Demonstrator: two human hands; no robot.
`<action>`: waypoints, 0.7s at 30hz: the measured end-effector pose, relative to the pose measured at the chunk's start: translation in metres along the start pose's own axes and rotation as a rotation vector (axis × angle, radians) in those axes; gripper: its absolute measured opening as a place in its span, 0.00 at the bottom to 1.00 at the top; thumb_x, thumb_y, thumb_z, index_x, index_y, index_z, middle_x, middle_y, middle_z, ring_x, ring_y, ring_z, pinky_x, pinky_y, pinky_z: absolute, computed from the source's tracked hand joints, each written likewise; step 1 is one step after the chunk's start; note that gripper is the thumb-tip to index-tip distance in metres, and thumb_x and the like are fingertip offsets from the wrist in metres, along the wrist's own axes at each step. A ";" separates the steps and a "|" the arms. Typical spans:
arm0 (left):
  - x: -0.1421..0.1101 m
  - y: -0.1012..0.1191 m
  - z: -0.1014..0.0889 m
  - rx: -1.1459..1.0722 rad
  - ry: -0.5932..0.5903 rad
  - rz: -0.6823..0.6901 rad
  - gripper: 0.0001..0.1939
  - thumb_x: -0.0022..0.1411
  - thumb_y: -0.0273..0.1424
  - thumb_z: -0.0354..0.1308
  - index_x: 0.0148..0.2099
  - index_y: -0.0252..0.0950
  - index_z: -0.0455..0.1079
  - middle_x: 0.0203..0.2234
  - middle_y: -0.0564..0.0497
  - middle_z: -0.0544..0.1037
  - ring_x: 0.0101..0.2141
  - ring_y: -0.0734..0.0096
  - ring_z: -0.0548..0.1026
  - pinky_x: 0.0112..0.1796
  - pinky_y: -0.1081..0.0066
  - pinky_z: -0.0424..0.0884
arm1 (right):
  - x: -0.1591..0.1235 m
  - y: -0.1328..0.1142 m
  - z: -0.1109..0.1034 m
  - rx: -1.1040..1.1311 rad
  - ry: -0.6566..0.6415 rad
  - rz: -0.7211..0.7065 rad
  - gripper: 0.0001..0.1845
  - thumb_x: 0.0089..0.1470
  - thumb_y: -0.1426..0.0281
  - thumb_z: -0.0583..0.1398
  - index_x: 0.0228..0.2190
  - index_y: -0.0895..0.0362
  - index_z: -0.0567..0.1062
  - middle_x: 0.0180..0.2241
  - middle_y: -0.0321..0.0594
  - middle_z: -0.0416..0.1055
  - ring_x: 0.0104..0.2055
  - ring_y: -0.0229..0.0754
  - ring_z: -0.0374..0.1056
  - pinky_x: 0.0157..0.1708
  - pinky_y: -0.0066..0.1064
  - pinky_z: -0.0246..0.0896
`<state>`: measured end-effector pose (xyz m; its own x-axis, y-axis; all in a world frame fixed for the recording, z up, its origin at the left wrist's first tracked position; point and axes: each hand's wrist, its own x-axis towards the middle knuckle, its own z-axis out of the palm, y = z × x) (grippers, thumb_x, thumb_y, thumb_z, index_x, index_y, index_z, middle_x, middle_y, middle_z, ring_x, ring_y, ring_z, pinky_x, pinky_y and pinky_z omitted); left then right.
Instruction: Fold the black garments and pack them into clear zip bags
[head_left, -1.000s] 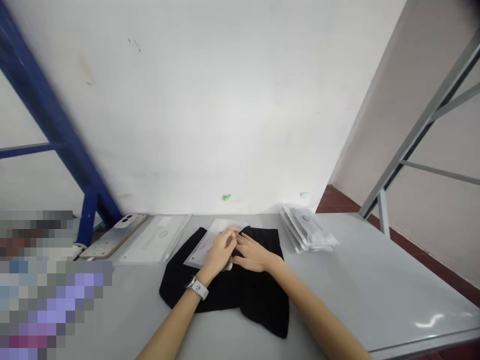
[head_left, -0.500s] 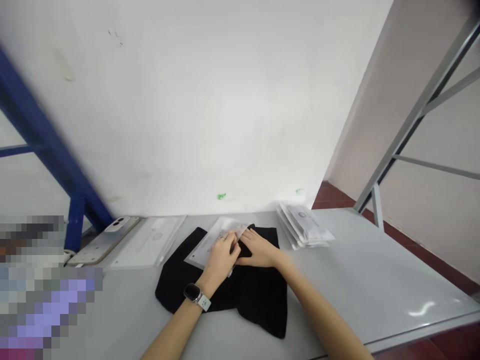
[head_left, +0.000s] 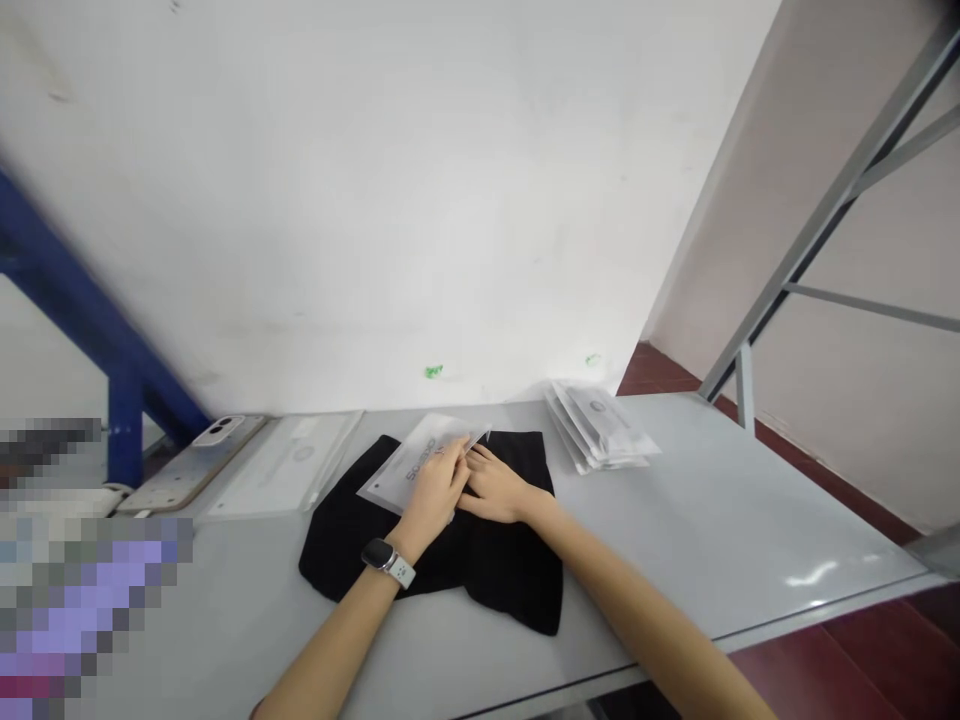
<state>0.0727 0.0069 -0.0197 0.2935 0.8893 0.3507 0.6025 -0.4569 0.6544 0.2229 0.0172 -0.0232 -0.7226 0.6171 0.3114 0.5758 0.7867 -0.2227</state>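
Observation:
A frosted plastic zip bag (head_left: pixel 397 468) with dark print lies tilted on a black cloth garment (head_left: pixel 517 580) spread on the table. At the bag's right edge, my left hand (head_left: pixel 433 490), with a watch on its wrist, has its fingers closed on the plastic. My right hand (head_left: pixel 496 488) meets it there, fingers bent over the same edge and thumb beside the left fingers. Its fingertips are partly hidden. The garment extends under both hands.
Several printed zip bags (head_left: pixel 604 430) are stacked to the right. Flat bags (head_left: pixel 274 465) lie left, beside a phone (head_left: pixel 191 465). A white wall (head_left: pixel 450 200) stands behind the grey table (head_left: pixel 675 500). A blue frame post (head_left: pixel 124 410) rises at left; blurred items sit at lower left.
My right hand's fingers have drawn in from lying spread on the cloth toward the bag's edge. My left hand stays at the bag, more of whose print shows. The view has shifted slightly.

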 end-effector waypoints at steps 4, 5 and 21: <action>0.001 -0.003 -0.002 0.012 -0.010 0.035 0.19 0.68 0.30 0.41 0.58 0.40 0.62 0.48 0.46 0.75 0.47 0.63 0.74 0.49 0.60 0.69 | 0.016 0.011 0.012 -0.038 0.016 -0.032 0.18 0.59 0.65 0.55 0.47 0.62 0.73 0.49 0.49 0.72 0.58 0.50 0.60 0.63 0.45 0.43; 0.002 -0.004 -0.002 0.020 -0.011 0.043 0.19 0.68 0.30 0.42 0.59 0.40 0.61 0.49 0.46 0.75 0.48 0.63 0.73 0.49 0.60 0.69 | 0.020 0.012 0.015 -0.054 0.019 -0.017 0.18 0.58 0.67 0.56 0.46 0.63 0.74 0.49 0.50 0.72 0.57 0.51 0.60 0.63 0.44 0.44; -0.006 0.026 -0.013 0.182 -0.130 0.167 0.15 0.68 0.27 0.42 0.54 0.38 0.61 0.41 0.47 0.76 0.41 0.63 0.75 0.42 0.62 0.72 | -0.034 0.007 -0.026 0.058 0.001 -0.025 0.30 0.60 0.56 0.56 0.57 0.61 0.62 0.60 0.50 0.60 0.64 0.49 0.52 0.64 0.43 0.43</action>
<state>0.0771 -0.0107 0.0038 0.4857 0.8023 0.3471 0.6575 -0.5969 0.4597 0.2617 0.0013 -0.0112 -0.7360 0.5973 0.3187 0.5344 0.8015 -0.2682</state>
